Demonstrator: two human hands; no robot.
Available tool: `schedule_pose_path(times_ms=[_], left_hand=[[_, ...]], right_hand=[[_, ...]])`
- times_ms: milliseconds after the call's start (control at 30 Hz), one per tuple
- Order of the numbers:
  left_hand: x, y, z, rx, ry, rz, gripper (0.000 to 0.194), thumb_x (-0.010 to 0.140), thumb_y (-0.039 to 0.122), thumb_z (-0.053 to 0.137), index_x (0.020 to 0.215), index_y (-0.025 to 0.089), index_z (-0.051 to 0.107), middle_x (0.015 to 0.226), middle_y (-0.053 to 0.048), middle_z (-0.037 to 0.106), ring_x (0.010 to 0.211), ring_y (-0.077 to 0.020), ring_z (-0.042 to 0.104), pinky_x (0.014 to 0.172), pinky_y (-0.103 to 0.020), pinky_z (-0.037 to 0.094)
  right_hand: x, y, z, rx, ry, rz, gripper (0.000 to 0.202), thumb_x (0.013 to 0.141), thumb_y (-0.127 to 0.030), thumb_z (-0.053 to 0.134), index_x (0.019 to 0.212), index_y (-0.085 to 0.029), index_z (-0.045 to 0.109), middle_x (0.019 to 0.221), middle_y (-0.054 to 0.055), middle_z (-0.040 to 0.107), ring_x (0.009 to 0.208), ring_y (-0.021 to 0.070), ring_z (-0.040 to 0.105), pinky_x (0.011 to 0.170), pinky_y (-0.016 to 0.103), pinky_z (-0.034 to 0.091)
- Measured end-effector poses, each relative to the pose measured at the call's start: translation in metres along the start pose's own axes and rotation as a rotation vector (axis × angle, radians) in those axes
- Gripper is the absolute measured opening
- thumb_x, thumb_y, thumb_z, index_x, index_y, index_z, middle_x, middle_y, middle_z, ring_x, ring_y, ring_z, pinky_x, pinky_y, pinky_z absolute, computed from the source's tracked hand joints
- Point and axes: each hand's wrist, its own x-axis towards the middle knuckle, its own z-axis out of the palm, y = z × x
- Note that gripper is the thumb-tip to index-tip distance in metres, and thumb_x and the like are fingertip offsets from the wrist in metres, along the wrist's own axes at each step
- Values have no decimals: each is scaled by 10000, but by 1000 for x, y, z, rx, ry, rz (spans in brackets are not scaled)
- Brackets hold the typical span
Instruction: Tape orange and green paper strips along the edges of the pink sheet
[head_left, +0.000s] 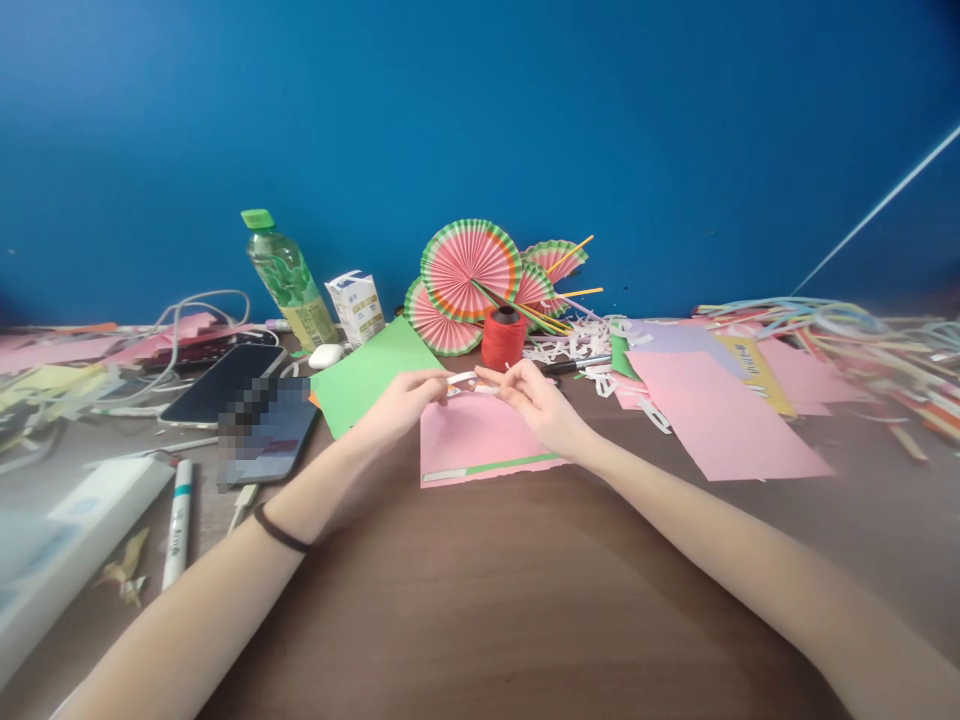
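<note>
A narrow white strip bows between my two hands, over the far edge of a pink paper sheet. My left hand is closed on the strip's left end, beside a green paper sheet. The thumb and fingers of my right hand pinch its other end. Along the near edge of the pink sheet run a green band and a short whitish piece. Just beyond my fingers stands a spool of red thread.
Pleated paper fans lean against the blue wall. A green-capped bottle, a small carton and two phones are at left, with a marker. At right lie more pink paper, a yellow packet and paper strips.
</note>
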Motion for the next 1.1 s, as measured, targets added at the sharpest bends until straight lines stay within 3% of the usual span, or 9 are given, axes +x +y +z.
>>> schedule_pose_path(times_ms=[167,300,367,467,567,633,767,1100], left_hand=[[3,-7,-4,153,-43,26,280,778,336,352,731,164,567,732,-2,585,726,-161,516,667,-248,378],[2,-14,2,317,-202,121,284,794,358,375,797,184,598,803,-15,595,728,-165,521,648,-260,376],[1,-18,6,372,-246,164,207,767,314,426,780,188,589,836,-23,575,751,-164,513,664,-263,382],[0,-21,10,402,-188,158,163,693,281,529,828,192,548,899,-34,525,816,-175,486,716,-281,391],[-2,-18,16,436,-219,218,136,688,275,554,805,206,552,903,-25,486,912,-192,433,819,-318,354],[-4,-13,20,479,-296,245,99,702,296,557,731,205,580,881,-20,457,947,-202,398,882,-350,300],[-7,-8,25,516,-397,152,125,687,327,583,681,203,599,854,-11,400,969,-211,361,922,-377,238],[-8,-5,23,506,-453,50,161,674,362,565,714,208,591,890,-9,370,958,-210,349,906,-363,258]], right_hand=[[5,-7,-7,-1,-16,74,79,796,-230,485,749,-195,433,1233,95,503,1171,181,450,970,370,322],[10,-12,-22,-120,-55,183,147,748,-304,540,768,-161,519,961,64,610,924,173,564,855,354,396],[10,-17,-28,-145,-208,275,204,722,-342,568,793,-152,544,822,36,610,787,149,571,749,312,434],[7,-23,-33,-192,-529,431,202,679,-331,611,735,-144,557,678,1,585,607,110,552,595,248,441],[5,-23,-33,-248,-670,565,153,664,-286,605,680,-142,557,596,-17,567,512,94,537,498,215,422],[5,-20,-32,-265,-669,609,133,661,-267,590,674,-139,557,581,-18,566,482,89,536,470,206,421],[4,-11,-29,-234,-623,657,113,659,-242,572,662,-131,551,589,-12,577,437,80,545,436,189,421],[1,-6,-23,-162,-549,725,89,650,-196,561,598,-138,516,550,-21,585,410,86,569,418,173,428]])
